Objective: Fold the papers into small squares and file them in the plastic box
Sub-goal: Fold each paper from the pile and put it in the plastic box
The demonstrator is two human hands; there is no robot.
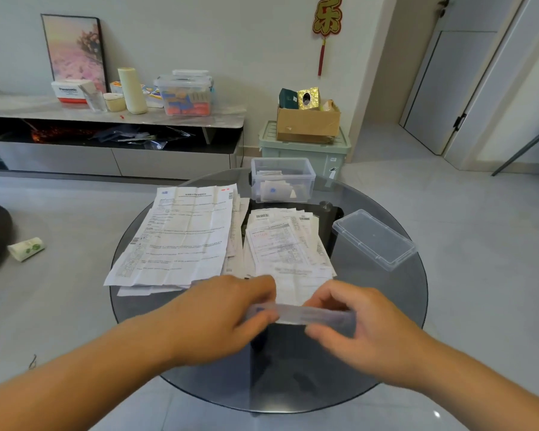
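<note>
Paper strip [308, 315], blurred, in a pinch grip at each end: left hand [218, 318], right hand [367, 334].

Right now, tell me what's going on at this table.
A person works at a round glass table. The left hand and the right hand each pinch an end of a narrow folded paper, blurred by motion. Behind it lie two piles of unfolded papers, a larger pile on the left and a smaller pile on the right. The plastic box at the far edge is open with a few folded squares inside; its lid lies apart on the right.
</note>
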